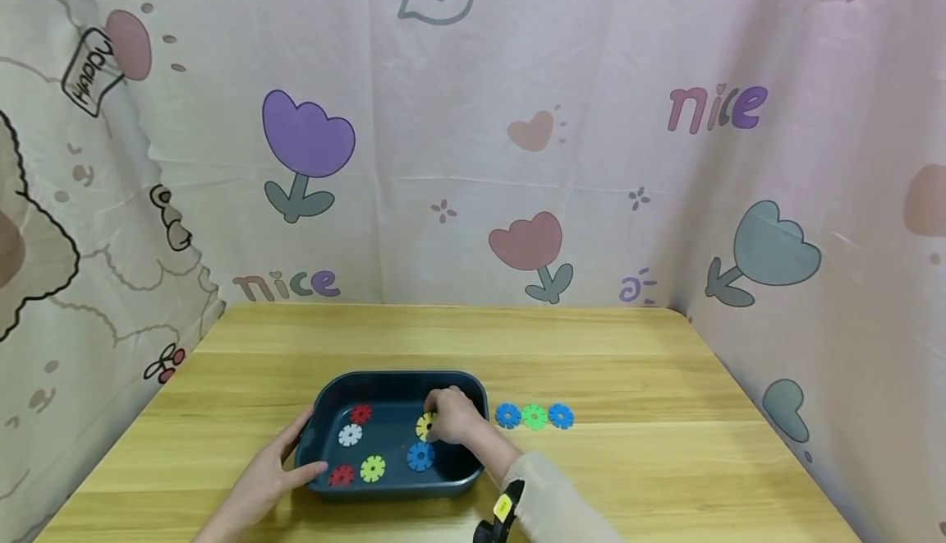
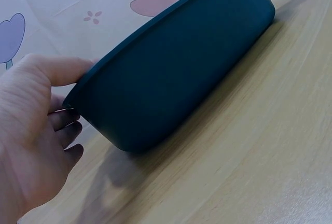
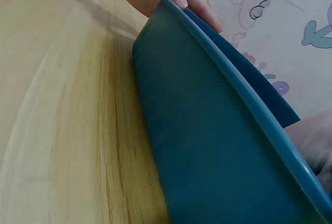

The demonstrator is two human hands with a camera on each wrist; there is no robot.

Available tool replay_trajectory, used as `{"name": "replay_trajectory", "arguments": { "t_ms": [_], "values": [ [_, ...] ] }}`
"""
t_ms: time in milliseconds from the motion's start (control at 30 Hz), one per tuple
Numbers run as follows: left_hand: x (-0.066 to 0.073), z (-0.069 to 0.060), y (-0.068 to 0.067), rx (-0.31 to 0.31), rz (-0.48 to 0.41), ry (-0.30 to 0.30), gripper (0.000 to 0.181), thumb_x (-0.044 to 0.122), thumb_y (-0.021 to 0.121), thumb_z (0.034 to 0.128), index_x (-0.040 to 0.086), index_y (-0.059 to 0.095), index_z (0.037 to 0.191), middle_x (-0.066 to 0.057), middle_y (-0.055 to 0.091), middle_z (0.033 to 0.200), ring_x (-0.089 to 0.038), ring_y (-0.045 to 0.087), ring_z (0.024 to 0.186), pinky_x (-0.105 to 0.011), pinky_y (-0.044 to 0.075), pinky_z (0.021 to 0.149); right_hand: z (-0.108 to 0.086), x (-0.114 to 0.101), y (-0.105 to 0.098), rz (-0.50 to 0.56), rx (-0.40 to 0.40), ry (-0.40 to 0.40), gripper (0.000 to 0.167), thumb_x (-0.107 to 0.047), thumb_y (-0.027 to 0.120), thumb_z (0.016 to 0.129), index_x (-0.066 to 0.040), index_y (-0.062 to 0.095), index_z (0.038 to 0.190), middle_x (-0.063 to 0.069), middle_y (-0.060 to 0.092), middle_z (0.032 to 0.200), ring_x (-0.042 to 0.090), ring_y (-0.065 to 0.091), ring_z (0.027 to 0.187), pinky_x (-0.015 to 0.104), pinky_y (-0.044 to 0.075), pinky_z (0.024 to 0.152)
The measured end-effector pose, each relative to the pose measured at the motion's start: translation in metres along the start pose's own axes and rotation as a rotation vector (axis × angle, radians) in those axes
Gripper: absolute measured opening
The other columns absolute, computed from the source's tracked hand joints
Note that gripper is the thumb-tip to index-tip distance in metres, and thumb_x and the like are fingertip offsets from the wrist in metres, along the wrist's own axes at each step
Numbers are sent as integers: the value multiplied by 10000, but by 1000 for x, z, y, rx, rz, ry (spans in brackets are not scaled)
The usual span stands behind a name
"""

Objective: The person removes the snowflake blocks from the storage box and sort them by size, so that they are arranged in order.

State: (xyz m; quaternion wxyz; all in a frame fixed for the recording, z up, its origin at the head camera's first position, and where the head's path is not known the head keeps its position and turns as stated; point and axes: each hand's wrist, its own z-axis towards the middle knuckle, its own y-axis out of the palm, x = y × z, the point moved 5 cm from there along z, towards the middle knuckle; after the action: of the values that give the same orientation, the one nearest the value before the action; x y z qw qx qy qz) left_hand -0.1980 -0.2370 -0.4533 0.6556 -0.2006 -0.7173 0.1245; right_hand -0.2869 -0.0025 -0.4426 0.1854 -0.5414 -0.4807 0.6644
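Note:
A dark blue-green plastic basin [image 1: 399, 490] stands on the table with several notched plastic discs inside. My left hand [image 1: 259, 477] grips its left end, thumb over the rim and fingers outside; the left wrist view shows this hand [image 2: 36, 125] at the basin's corner. Inside the right part, my right hand [image 1: 454, 418] reaches down with bent fingers beside a yellow disc [image 1: 424, 425], which it partly covers. Whether the fingers pinch anything is hidden. Just below lies a blue disc [image 1: 420, 457]. In the right wrist view, the basin wall [image 3: 207, 130] hides most of the right hand [image 3: 316, 143].
Right of the basin, a blue disc [image 1: 507, 416], a green disc [image 1: 534, 416] and another blue disc [image 1: 561, 416] lie in a row on the wooden table [image 1: 665, 461]. Red, white and yellow-green discs [image 1: 373, 468] lie in the basin's left half. A printed curtain [image 1: 443, 157] hangs behind.

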Motion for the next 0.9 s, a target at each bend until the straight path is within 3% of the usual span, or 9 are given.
{"name": "replay_trajectory", "arguments": {
  "t_ms": [100,233,333,667,900],
  "values": [
    [0,0,0,1,4,-5,871,235,682,838,-8,136,1472,-315,100,1481,-518,120,1318,-627,175,1028,0,0,-1,34,5,-23,279,-25,794,691,-86,661,929,20,592,890,165,519,845,257,460,663],
    [0,0,0,0,10,-9,873,241,681,838,-4,134,1473,-313,97,1482,-519,115,1318,-631,173,1026,0,1,-1,128,3,-45,249,64,735,717,-47,674,931,27,596,790,95,531,612,215,465,533],
    [0,0,0,-3,10,-10,874,242,678,841,2,128,1476,-313,91,1483,-521,108,1318,-630,176,1025,-1,1,-2,197,-5,-39,263,115,685,731,-29,685,951,31,589,748,86,536,536,206,468,486],
    [0,1,-1,-6,12,-11,875,238,678,841,4,125,1477,-314,90,1482,-524,108,1315,-631,181,1023,-1,0,-8,448,-3,-30,255,136,611,788,-2,692,986,61,540,707,188,614,581,299,543,551],
    [-1,1,-1,-9,26,-23,878,242,679,838,3,126,1476,-316,96,1480,-527,114,1313,-638,178,1020,2,2,-18,627,-11,-38,245,135,596,810,34,670,1021,50,466,747,173,593,647,363,559,623]
  ]
}}
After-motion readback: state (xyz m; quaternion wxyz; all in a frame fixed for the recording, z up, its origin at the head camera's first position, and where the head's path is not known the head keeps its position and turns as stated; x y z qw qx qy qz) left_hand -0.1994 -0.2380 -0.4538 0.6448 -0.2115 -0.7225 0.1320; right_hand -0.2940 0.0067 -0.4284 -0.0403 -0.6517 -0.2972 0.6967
